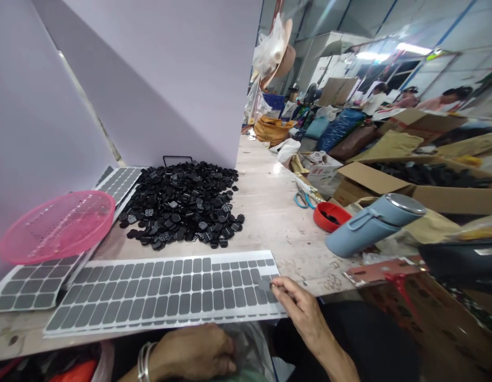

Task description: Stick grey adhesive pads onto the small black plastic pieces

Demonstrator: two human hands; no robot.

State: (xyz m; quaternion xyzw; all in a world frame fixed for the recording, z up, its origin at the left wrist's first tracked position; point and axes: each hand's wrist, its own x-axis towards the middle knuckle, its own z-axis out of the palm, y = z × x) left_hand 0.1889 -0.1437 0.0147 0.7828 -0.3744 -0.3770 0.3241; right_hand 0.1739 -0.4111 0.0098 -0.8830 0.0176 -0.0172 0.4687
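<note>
A right hand [299,305] pinches a gray sticker [265,285] at the right end of the sticker sheet [162,292]; a left hand [202,350] curls below the sheet's near edge, its grip unclear. Behind the sheet lies a heap of black plastic pieces [186,201], with a pink basket [57,225] overlapping more sheets to its left and a blue bottle [369,225] to its right.

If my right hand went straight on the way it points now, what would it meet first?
Your right hand would likely meet the sheet of grey pads just beyond its fingertips; passing above that, the pile of black pieces. Its height over the sheet is hard to judge.
</note>
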